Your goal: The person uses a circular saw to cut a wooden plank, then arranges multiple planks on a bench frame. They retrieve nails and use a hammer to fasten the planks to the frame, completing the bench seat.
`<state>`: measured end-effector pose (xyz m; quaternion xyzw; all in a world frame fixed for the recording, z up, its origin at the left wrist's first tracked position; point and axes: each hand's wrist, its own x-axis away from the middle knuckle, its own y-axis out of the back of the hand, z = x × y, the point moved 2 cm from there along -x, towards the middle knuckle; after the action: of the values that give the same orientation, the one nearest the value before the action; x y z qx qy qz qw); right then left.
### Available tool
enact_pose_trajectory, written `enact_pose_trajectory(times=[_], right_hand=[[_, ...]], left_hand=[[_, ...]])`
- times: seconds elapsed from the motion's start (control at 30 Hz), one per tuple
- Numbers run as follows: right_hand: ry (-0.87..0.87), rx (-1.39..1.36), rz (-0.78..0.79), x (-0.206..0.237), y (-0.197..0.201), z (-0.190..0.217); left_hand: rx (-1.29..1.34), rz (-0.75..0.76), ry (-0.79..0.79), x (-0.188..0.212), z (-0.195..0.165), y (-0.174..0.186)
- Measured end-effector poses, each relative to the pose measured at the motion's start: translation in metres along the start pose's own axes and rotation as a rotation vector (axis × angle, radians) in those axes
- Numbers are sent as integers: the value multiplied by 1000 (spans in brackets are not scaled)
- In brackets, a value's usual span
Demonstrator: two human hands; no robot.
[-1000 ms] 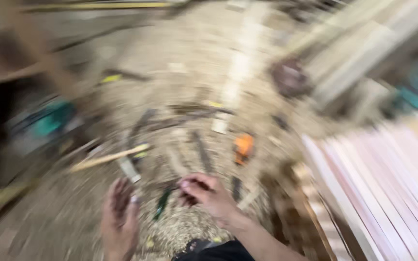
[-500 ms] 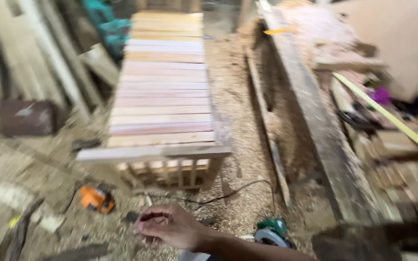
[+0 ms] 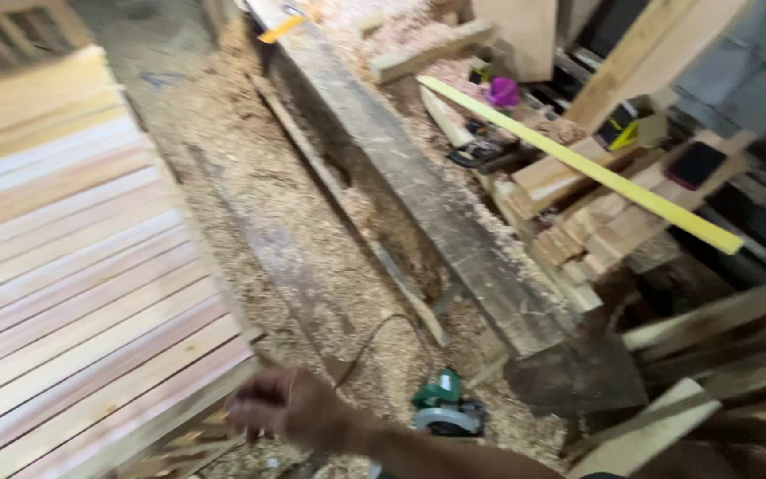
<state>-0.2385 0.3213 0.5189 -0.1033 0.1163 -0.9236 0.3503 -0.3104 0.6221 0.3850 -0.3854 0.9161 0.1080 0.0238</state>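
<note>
Blurred right hand (image 3: pixel 287 408) reached leftward across the bottom of the view, forearm running in from the lower right; fingers seemingly curled, though too smeared to tell whether closed on anything or loose. Hovered just beside the near corner of the slatted wooden panel (image 3: pixel 90 293), close to its lower edge, contact impossible to judge. Left hand out of sight. Just right of the wrist, on the sawdust-covered floor (image 3: pixel 312 231), lay a green circular saw (image 3: pixel 443 408), with its dark cord (image 3: pixel 374 341) looping up and back toward the hand. Beyond the saw, ran a long dark timber beam (image 3: pixel 418 186) diagonally from the top of the view down to the lower right. Farther right, stacked short offcuts (image 3: pixel 596 222), with a long yellow level (image 3: pixel 578 164) laid slantwise across them. On the pile, sat a dark flat phone (image 3: pixel 695 164) and a yellow-and-black tape measure (image 3: pixel 621 131); farther back, a small purple object (image 3: pixel 503 91).
</note>
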Motion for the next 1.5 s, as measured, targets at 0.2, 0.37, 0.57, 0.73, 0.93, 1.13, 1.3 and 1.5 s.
enact_pose_trajectory(times=[0.2,0.37,0.57,0.73,0.93,1.13,1.3,1.5], right_hand=[[106,56,-368,17,119,49],[160,119,-656,37,178,76],[201,-113,-833,37,221,84],[51,8,-1085,29,250,93],[-32,-57,-1225,-8,287,118],[117,-72,-1254,-12,322,130],[165,-6,-1317,5,366,149],[273,-119,-1616,43,470,188]], left_hand=[[98,334,-132,31,-123,-135],[66,565,-143,15,-186,-231],[181,759,-213,-23,-193,-319],[119,909,-149,-63,-181,-376],[175,1040,-180,-108,-190,-444],[131,1140,-121,-120,-204,-498],[113,1203,-94,-109,-221,-547],[55,1278,-157,-98,-251,-637]])
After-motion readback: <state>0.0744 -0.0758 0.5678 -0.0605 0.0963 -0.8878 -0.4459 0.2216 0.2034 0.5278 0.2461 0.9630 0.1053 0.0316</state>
